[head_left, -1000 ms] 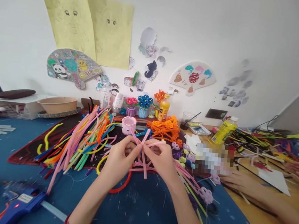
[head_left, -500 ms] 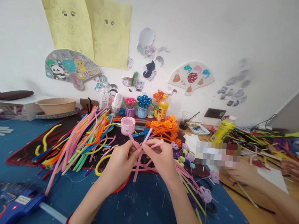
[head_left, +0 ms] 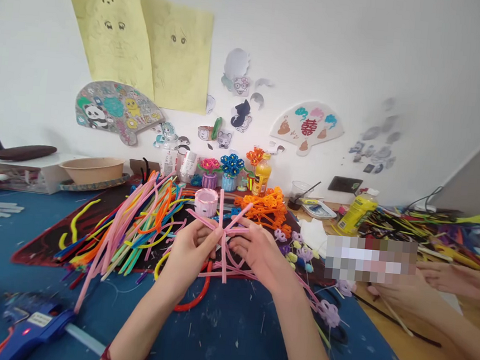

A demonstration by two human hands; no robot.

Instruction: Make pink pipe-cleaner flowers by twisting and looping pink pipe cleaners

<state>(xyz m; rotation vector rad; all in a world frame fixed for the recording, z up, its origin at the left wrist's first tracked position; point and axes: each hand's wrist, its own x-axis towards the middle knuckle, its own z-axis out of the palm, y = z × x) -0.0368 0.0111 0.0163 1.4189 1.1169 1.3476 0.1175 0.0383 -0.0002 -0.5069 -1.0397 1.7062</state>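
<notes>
Several pink pipe cleaners (head_left: 221, 209), crossed at the middle into a star, are held up in front of me. My left hand (head_left: 196, 243) pinches the crossing between thumb and fingers. At the star's right side, my right hand (head_left: 259, 251) has its fingers around the arms there, more loosely; its grip is partly hidden. Just behind the star stands a small pink pot (head_left: 205, 202). Below my hands, a red pipe cleaner (head_left: 198, 302) lies curved on the blue table cover.
A heap of coloured pipe cleaners (head_left: 135, 221) lies left on a dark mat. A blue glue gun (head_left: 38, 325) with a lit red light sits front left. Orange pipe-cleaner flowers (head_left: 266, 207) and a yellow bottle (head_left: 357, 212) are behind. Another person's hands (head_left: 402, 292) work at the right.
The pink strips have spread from a tighter bundle into a wider star. My right hand has moved slightly right, its fingers looser; the other person's hands have shifted.
</notes>
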